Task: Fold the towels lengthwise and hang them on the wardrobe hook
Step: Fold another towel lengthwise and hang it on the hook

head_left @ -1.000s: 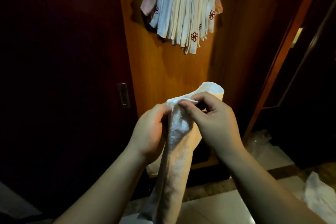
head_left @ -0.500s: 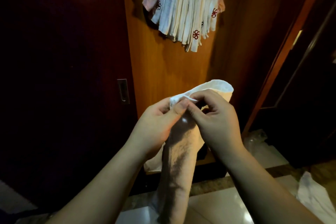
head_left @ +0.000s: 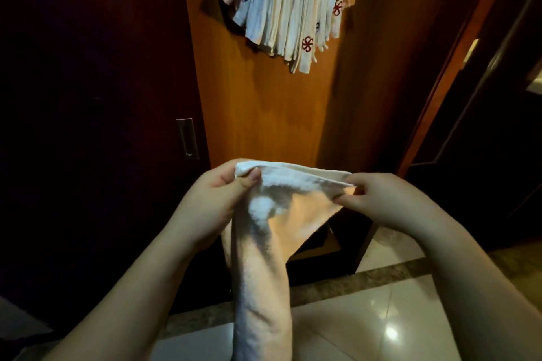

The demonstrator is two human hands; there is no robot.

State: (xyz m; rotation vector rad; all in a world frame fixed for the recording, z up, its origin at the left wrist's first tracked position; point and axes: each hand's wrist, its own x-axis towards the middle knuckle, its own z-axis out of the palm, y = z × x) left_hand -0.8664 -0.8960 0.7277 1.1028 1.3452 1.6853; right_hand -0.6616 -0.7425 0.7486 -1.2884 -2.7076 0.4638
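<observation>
Here, one towel [head_left: 264,243] — two hands [head_left: 211,202].

We see a towel [head_left: 261,243] of matt, nubbly terry cloth, hanging towels [head_left: 289,6] of ribbed cloth with red stitched emblems, a wardrobe panel [head_left: 264,114] of smooth satin wood, a metal pull [head_left: 186,138], and glossy floor tiles [head_left: 366,328].
</observation>
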